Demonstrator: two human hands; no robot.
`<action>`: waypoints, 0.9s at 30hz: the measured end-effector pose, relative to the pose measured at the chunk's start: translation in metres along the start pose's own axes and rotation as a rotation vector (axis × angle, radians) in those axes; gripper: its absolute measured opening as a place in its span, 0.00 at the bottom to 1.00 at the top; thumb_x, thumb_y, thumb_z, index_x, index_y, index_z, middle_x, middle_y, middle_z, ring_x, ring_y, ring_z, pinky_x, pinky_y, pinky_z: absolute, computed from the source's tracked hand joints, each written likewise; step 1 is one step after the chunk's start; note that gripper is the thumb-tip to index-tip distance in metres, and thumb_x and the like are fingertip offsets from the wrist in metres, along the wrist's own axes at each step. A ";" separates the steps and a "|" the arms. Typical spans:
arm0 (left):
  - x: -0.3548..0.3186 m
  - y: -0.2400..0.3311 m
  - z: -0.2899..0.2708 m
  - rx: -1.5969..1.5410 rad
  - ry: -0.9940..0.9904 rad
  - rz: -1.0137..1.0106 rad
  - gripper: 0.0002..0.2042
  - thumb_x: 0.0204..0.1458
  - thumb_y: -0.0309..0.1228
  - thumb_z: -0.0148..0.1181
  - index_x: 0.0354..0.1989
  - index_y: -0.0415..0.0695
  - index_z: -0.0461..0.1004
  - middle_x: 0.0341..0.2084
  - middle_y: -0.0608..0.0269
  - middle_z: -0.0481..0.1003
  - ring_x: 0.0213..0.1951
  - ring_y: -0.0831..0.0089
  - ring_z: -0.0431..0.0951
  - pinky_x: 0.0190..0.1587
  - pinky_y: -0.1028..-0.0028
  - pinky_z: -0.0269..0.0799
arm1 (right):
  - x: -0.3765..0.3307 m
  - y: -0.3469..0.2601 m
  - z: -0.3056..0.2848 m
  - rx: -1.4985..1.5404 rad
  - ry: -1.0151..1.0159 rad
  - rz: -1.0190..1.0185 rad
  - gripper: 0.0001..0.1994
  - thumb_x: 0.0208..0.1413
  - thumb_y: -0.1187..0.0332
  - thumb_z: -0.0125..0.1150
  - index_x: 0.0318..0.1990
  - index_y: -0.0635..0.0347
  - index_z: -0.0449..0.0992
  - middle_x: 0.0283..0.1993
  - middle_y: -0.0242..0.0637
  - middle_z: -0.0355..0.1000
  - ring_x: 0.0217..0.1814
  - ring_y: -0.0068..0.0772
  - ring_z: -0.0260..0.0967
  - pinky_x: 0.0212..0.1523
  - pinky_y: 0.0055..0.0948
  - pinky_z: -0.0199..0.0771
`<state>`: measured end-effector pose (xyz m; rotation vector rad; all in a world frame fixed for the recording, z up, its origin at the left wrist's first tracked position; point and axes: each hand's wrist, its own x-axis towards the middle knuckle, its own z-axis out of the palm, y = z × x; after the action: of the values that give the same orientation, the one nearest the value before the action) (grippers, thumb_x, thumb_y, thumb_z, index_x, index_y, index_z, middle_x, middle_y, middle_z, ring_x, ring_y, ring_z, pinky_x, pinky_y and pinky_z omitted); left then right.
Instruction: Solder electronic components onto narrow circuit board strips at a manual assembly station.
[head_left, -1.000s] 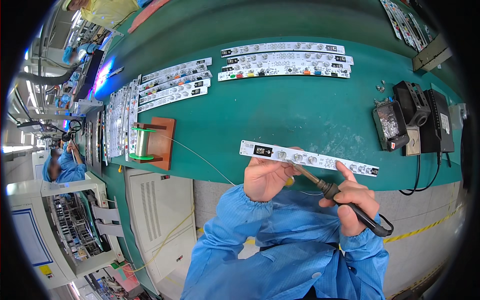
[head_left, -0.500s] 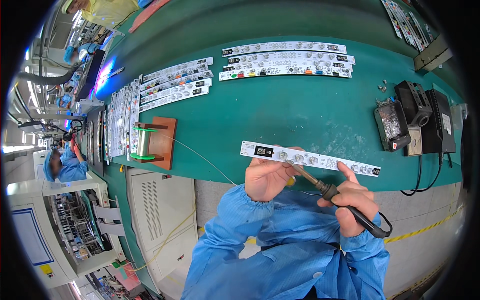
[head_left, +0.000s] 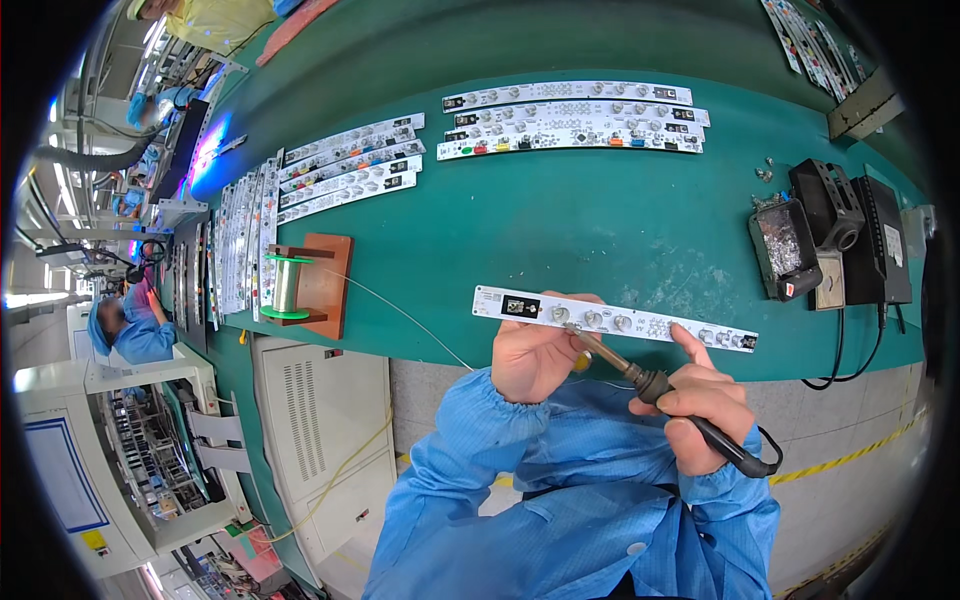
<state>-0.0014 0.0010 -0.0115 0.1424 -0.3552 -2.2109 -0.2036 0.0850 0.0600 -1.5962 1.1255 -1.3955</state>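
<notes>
A long white circuit board strip lies along the near edge of the green workbench. My right hand grips a black-handled soldering iron like a pen, its tip touching the strip near the middle. My left hand sits just below the strip, fingers pinched on a thin solder wire that runs back to a green spool on a wooden stand.
More white board strips lie at the back of the bench and several to the left. A black soldering station and tip-cleaner tray stand at the right. Another person in blue works far left.
Both hands and the iron stay at the strip, with only slight shifts; the iron tip remains on the board.
</notes>
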 end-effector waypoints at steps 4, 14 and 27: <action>0.002 0.000 0.017 0.025 0.163 0.036 0.15 0.54 0.23 0.46 0.49 0.32 0.69 0.46 0.40 0.71 0.45 0.56 0.76 0.50 0.62 0.72 | 0.001 0.005 -0.003 0.069 0.018 -0.038 0.08 0.52 0.67 0.59 0.35 0.61 0.76 0.26 0.40 0.78 0.25 0.34 0.73 0.64 0.62 0.52; 0.000 -0.005 0.018 0.146 0.184 0.139 0.11 0.61 0.23 0.46 0.47 0.31 0.71 0.44 0.46 0.75 0.44 0.59 0.79 0.48 0.64 0.76 | -0.017 0.029 0.002 0.194 0.165 -0.081 0.22 0.60 0.52 0.53 0.54 0.56 0.62 0.47 0.58 0.71 0.59 0.58 0.65 0.60 0.60 0.58; -0.016 0.004 0.056 1.036 0.495 0.244 0.07 0.54 0.21 0.58 0.39 0.31 0.76 0.34 0.51 0.78 0.30 0.72 0.80 0.31 0.76 0.79 | 0.001 0.050 0.006 0.003 0.166 -0.110 0.26 0.56 0.68 0.60 0.59 0.67 0.60 0.52 0.60 0.70 0.56 0.48 0.69 0.59 0.42 0.63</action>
<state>-0.0010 0.0230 0.0428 1.1050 -1.1222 -1.4865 -0.2055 0.0660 0.0134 -1.5843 1.1442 -1.6262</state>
